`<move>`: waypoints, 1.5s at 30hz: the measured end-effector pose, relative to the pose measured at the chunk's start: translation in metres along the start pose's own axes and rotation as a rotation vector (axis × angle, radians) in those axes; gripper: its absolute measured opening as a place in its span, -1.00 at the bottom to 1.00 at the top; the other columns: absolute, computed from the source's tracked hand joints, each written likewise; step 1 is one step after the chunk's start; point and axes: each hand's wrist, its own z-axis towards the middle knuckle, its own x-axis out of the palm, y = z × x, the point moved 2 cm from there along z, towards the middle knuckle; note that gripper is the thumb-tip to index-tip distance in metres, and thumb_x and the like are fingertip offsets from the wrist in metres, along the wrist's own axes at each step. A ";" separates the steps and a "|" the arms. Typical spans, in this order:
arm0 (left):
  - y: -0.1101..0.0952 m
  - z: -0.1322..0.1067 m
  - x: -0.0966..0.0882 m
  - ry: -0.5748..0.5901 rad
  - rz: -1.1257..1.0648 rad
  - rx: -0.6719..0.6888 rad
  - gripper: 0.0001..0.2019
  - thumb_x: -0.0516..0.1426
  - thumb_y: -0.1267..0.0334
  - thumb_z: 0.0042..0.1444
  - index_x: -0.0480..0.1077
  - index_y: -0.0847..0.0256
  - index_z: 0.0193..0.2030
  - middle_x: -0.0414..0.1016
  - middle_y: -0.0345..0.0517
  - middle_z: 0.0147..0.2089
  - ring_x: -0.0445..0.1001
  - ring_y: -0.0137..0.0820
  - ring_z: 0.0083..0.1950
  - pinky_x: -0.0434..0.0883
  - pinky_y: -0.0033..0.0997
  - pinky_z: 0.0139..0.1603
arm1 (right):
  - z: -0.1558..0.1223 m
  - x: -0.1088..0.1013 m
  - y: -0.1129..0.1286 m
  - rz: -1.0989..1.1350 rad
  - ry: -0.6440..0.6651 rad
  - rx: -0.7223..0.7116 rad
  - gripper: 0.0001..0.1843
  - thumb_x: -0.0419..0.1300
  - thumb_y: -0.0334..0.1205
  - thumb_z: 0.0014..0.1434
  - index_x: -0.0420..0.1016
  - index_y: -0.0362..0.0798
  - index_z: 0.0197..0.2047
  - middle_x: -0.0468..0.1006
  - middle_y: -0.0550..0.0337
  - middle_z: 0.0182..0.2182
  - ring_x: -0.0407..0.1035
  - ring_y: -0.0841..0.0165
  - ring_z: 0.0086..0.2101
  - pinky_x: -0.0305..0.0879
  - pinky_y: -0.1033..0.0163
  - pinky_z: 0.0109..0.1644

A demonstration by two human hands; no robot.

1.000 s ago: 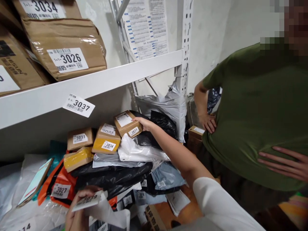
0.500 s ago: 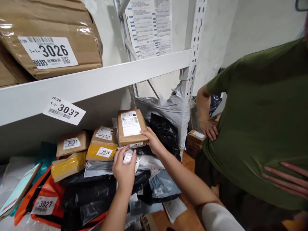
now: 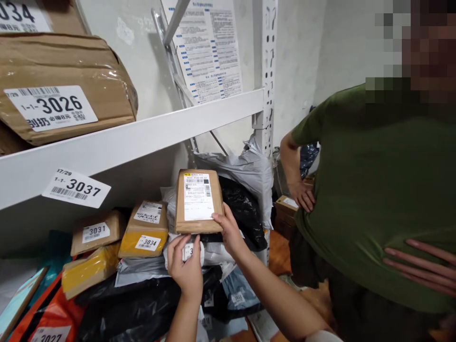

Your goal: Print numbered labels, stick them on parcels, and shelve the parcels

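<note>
A small brown cardboard box (image 3: pixel 181 204) with a white shipping label is tilted so that its labelled face points up at me. My right hand (image 3: pixel 231 232) grips its lower right corner, with the thumb on top by the label. My left hand (image 3: pixel 187 268) is just below the box's lower edge, fingers curved and thumb apart; whether the fingertips touch the box I cannot tell. Between them shows a white wrapped parcel (image 3: pixel 188 251) with a number label, seemingly lying behind the hand. Beside the box sits a brown parcel (image 3: pixel 144 232) with yellow tape, marked 3034.
A white shelf beam (image 3: pixel 199 118) crosses above, with a tag (image 3: pixel 76 187) reading 3037 and a large carton (image 3: pixel 64 71) marked 3026 over it. Black bags (image 3: pixel 245 209), a grey bag (image 3: pixel 245 166) and several parcels crowd below. A person in a green shirt (image 3: pixel 366 199) stands to the right.
The box has tilted up, so its front side with a number label no longer shows. Both hands still surround its lower edge. My view has shifted slightly up and right.
</note>
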 end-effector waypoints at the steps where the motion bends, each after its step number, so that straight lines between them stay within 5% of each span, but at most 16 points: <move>1: -0.001 0.000 0.001 -0.007 -0.004 -0.002 -0.86 0.30 0.39 0.21 0.48 0.26 -0.12 0.43 -0.02 -0.15 0.44 -0.30 -0.12 0.37 -0.30 -0.01 | 0.000 0.000 0.000 -0.001 -0.001 -0.002 -0.42 0.25 -0.05 0.02 0.35 0.04 0.13 0.51 0.17 0.10 0.31 0.11 0.16 0.22 0.09 0.22; 7: -0.003 -0.005 0.004 -0.008 -0.030 -0.119 -0.89 0.29 0.32 0.23 0.45 0.26 -0.20 0.47 -0.11 -0.24 0.46 -0.35 -0.22 0.38 -0.40 -0.11 | -0.004 0.001 0.006 0.004 -0.006 0.060 -0.40 0.26 -0.03 -0.01 0.33 0.02 0.11 0.49 0.14 0.10 0.31 0.09 0.15 0.29 0.10 0.13; 10: -0.001 -0.007 0.002 -0.015 -0.027 -0.215 -0.84 0.31 0.26 0.20 0.47 0.26 -0.15 0.48 -0.16 -0.29 0.45 -0.38 -0.28 0.38 -0.47 -0.19 | -0.001 0.004 0.012 -0.009 -0.002 0.153 -0.46 0.27 -0.01 -0.07 0.36 0.01 -0.01 0.53 0.13 0.02 0.37 0.10 0.06 0.37 0.16 -0.04; 15: 0.004 -0.004 -0.003 0.133 -0.076 -0.263 -0.88 0.29 0.28 0.20 0.50 0.22 -0.15 0.47 -0.16 -0.26 0.44 -0.37 -0.22 0.35 -0.44 -0.05 | 0.014 0.012 0.014 -0.087 0.039 0.391 -0.57 0.26 0.03 -0.10 0.35 0.03 -0.18 0.53 0.21 -0.26 0.44 0.23 -0.23 0.30 0.30 -0.40; 25: 0.020 -0.009 -0.007 0.119 -0.138 -0.508 -0.76 0.26 0.07 0.19 0.55 0.22 -0.19 0.53 -0.11 -0.20 0.49 -0.27 -0.14 0.39 -0.41 -0.06 | 0.030 0.024 0.009 -0.275 0.054 0.595 -0.59 0.23 0.00 0.01 0.39 -0.04 -0.11 0.54 0.18 -0.35 0.45 0.29 -0.37 0.36 0.25 -0.40; 33: 0.015 -0.009 -0.006 0.233 -0.193 -0.191 -0.94 0.17 0.34 0.33 0.49 0.23 -0.16 0.47 -0.13 -0.23 0.45 -0.37 -0.18 0.34 -0.43 -0.06 | 0.050 0.031 0.005 -0.374 0.091 0.528 -0.64 0.27 -0.07 -0.11 0.39 -0.03 -0.23 0.46 0.26 -0.48 0.37 0.35 -0.47 0.22 0.32 -0.49; 39: 0.009 -0.007 -0.002 0.326 -0.259 -0.075 -0.91 0.13 0.45 0.33 0.46 0.25 -0.13 0.45 -0.10 -0.24 0.44 -0.38 -0.20 0.35 -0.44 -0.12 | 0.056 0.029 -0.004 -0.432 0.108 0.491 -0.56 0.26 0.02 -0.18 0.39 -0.03 -0.23 0.44 0.24 -0.47 0.35 0.31 -0.44 0.24 0.28 -0.46; 45: -0.026 -0.013 -0.043 0.483 -0.371 0.065 -0.80 0.13 0.55 0.24 0.42 0.23 -0.07 0.45 -0.10 -0.24 0.44 -0.39 -0.25 0.39 -0.45 -0.21 | 0.077 0.017 -0.005 -0.532 0.158 0.298 -0.64 0.21 0.02 -0.10 0.48 -0.02 -0.27 0.51 0.22 -0.33 0.37 0.27 -0.25 0.25 0.27 -0.23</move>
